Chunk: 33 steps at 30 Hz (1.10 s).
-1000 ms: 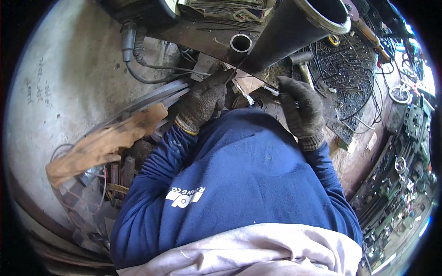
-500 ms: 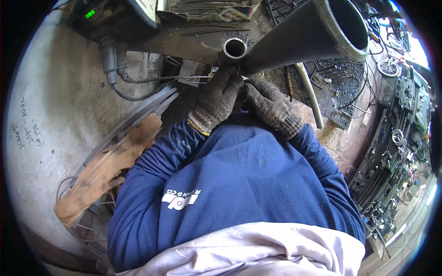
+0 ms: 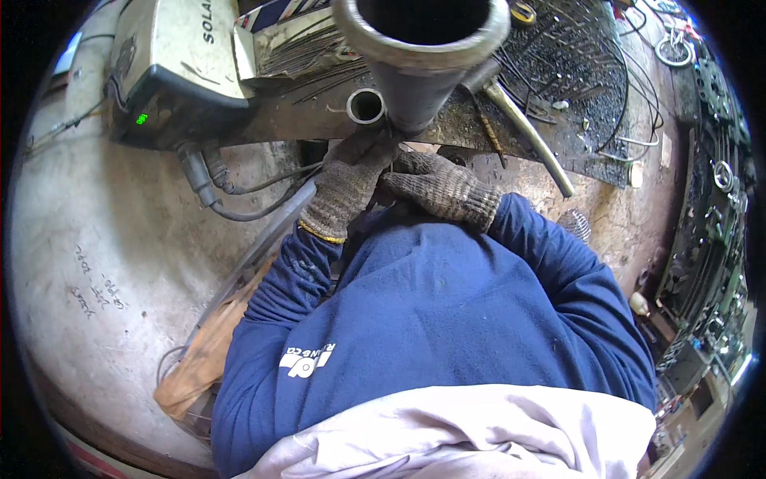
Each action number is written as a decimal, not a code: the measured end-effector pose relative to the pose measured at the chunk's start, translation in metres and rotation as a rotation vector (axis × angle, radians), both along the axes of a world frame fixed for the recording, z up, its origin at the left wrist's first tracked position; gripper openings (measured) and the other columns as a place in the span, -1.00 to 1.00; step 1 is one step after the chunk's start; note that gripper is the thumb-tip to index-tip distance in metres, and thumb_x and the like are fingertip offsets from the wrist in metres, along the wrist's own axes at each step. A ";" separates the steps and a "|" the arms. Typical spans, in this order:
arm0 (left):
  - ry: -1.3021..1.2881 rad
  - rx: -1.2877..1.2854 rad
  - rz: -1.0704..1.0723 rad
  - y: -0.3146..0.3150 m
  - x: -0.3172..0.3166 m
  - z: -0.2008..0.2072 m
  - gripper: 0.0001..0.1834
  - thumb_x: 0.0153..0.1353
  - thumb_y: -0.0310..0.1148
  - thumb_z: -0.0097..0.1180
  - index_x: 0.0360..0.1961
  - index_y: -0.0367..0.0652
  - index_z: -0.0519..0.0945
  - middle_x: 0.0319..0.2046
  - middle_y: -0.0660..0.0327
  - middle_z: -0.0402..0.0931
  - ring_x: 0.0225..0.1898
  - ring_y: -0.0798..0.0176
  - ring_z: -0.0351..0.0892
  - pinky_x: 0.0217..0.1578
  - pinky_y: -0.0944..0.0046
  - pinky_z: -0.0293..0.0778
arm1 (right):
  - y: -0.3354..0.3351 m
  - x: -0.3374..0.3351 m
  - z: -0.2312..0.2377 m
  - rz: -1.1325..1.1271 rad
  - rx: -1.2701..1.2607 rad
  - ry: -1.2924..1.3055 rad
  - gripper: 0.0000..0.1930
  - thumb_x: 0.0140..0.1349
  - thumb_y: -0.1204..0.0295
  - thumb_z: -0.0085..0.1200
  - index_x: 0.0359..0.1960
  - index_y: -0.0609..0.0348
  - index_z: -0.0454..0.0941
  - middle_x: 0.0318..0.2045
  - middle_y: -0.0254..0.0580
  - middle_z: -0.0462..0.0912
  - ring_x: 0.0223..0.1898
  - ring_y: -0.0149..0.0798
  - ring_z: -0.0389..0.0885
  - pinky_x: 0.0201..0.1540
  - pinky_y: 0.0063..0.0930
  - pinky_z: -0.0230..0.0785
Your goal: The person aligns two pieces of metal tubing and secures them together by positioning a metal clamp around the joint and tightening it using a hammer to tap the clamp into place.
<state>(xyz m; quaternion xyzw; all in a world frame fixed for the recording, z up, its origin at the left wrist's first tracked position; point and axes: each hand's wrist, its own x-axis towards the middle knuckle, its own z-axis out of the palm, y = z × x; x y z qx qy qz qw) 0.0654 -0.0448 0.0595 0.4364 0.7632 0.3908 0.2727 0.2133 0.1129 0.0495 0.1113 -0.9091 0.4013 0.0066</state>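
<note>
Head view: left grip (image 3: 345, 185), gloved, fingers partly curled, just short of the small pipe (image 3: 367, 120); right grip (image 3: 444, 188), gloved, half-closed, close against it; cannot tell whether either has hold of anything. Large pipe (image 3: 411, 89): ahead of both grips, by the worktop (image 3: 275, 121) edge. Hammer (image 3: 528, 137): beyond right grip, rightward. Probable hazard: either pipe toppling, if unsecured and nudged by a grip.

Large pipe (image 3: 411, 96): far rim is cut off above, inside too dark to read. Below it: fingertips of left hand (image 3: 345, 191) and right hand (image 3: 443, 190) mostly obscured; grip contents unclear. Left of it: small pipe (image 3: 367, 120), lower wall hidden; boxy machine (image 3: 187, 56), top cropped. Far right: metal clutter (image 3: 718, 223), too small to identify.
</note>
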 end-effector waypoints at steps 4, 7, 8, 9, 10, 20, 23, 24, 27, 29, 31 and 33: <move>0.419 0.169 -0.131 -0.005 -0.010 -0.011 -0.65 0.30 -0.19 0.29 -0.02 -0.21 0.65 -0.12 0.06 0.65 -0.10 0.06 0.66 -0.05 0.10 0.54 | -0.010 0.002 -0.003 -0.135 -0.379 -0.371 -0.61 0.44 0.36 -0.09 0.27 -0.05 0.50 0.14 0.05 0.50 0.24 0.11 0.45 0.29 -0.13 0.34; -0.072 0.032 0.179 -0.008 -0.006 0.002 -0.49 0.16 -0.17 0.42 0.07 -0.18 0.61 -0.05 0.04 0.62 -0.06 -0.01 0.65 -0.03 0.05 0.56 | -0.014 0.004 -0.019 -0.229 -0.592 -0.522 -0.60 0.49 0.29 -0.05 0.31 0.02 0.46 0.22 0.02 0.49 0.27 0.02 0.44 0.33 -0.22 0.31; 0.083 0.109 0.205 -0.006 -0.006 0.011 -0.42 0.11 -0.15 0.46 0.11 -0.17 0.59 -0.02 0.03 0.61 -0.05 -0.01 0.66 -0.03 0.04 0.56 | -0.016 0.000 -0.007 -0.311 -0.591 -0.596 -0.58 0.50 0.26 -0.01 0.32 0.07 0.44 0.22 -0.02 0.52 0.27 -0.07 0.47 0.33 -0.27 0.31; 0.240 0.184 0.228 -0.002 -0.008 0.020 -0.34 0.06 -0.14 0.50 0.15 -0.16 0.56 0.00 0.03 0.60 -0.04 -0.02 0.66 -0.02 0.03 0.57 | -0.019 -0.003 0.010 -0.371 -0.747 -0.618 -0.56 0.49 0.26 0.03 0.32 0.11 0.43 0.19 -0.07 0.54 0.24 -0.13 0.49 0.31 -0.30 0.33; 0.397 0.260 0.249 0.001 -0.011 0.024 -0.27 0.01 -0.12 0.54 0.19 -0.15 0.54 0.03 0.03 0.60 -0.02 -0.03 0.66 -0.02 0.02 0.58 | -0.021 -0.004 0.022 -0.433 -0.902 -0.637 -0.55 0.48 0.25 0.06 0.32 0.14 0.42 0.16 -0.12 0.57 0.21 -0.20 0.51 0.29 -0.33 0.35; -0.029 0.123 -0.166 0.037 -0.064 0.024 -0.28 0.04 -0.22 0.54 0.23 -0.11 0.54 0.08 0.08 0.65 0.08 0.14 0.66 0.11 0.17 0.57 | -0.029 -0.001 -0.005 -0.333 0.170 -0.001 -0.78 0.36 0.41 0.01 -0.01 0.14 0.53 0.03 -0.02 0.57 0.06 0.02 0.59 0.09 -0.21 0.48; 0.031 0.108 -0.197 0.041 -0.065 0.028 -0.31 0.07 -0.17 0.52 0.23 -0.10 0.55 0.07 0.08 0.65 0.07 0.14 0.67 0.10 0.18 0.58 | -0.031 -0.005 0.007 -0.425 -0.205 -0.274 -0.74 0.41 0.29 0.00 0.00 0.15 0.54 0.00 -0.03 0.59 0.05 -0.04 0.58 0.10 -0.23 0.45; 0.046 0.136 -0.205 0.042 -0.065 0.028 -0.31 0.08 -0.16 0.51 0.23 -0.09 0.54 0.07 0.07 0.65 0.06 0.13 0.67 0.10 0.18 0.58 | -0.026 -0.002 -0.001 -0.366 -0.057 -0.174 -0.70 0.47 0.21 -0.01 0.02 0.15 0.55 -0.04 -0.08 0.61 0.03 -0.14 0.59 0.10 -0.28 0.44; 0.025 0.196 -0.181 0.039 -0.067 0.015 -0.32 0.08 -0.16 0.52 0.21 -0.08 0.55 0.05 0.07 0.66 0.06 0.11 0.68 0.08 0.16 0.59 | -0.028 -0.003 -0.001 -0.443 -0.363 -0.316 -0.64 0.51 0.13 -0.05 0.07 0.14 0.55 -0.08 -0.17 0.63 -0.02 -0.31 0.58 0.07 -0.38 0.44; 0.062 0.127 -0.162 0.042 -0.064 0.022 -0.33 0.06 -0.17 0.53 0.19 -0.09 0.56 0.02 0.08 0.67 0.04 0.10 0.69 0.05 0.15 0.60 | -0.025 -0.006 0.010 -0.456 -0.479 -0.427 -0.62 0.51 0.12 -0.05 0.09 0.14 0.55 -0.07 -0.19 0.63 -0.04 -0.35 0.58 0.06 -0.40 0.44; 0.027 0.076 -0.162 0.043 -0.063 0.031 -0.38 0.05 -0.21 0.53 0.14 -0.09 0.59 -0.05 0.10 0.71 0.00 0.10 0.71 0.00 0.14 0.61 | -0.021 -0.011 0.026 -0.465 -0.662 -0.564 -0.63 0.50 0.13 -0.05 0.10 0.14 0.55 -0.05 -0.17 0.64 -0.03 -0.33 0.58 0.07 -0.38 0.44; 0.049 0.035 -0.184 0.048 -0.061 0.040 -0.40 0.04 -0.22 0.54 0.11 -0.10 0.61 -0.08 0.11 0.72 -0.03 0.10 0.72 -0.03 0.14 0.61 | -0.015 -0.012 0.016 -0.432 -0.830 -0.646 -0.63 0.49 0.14 -0.02 0.11 0.13 0.55 -0.07 -0.15 0.66 -0.02 -0.33 0.60 0.07 -0.38 0.46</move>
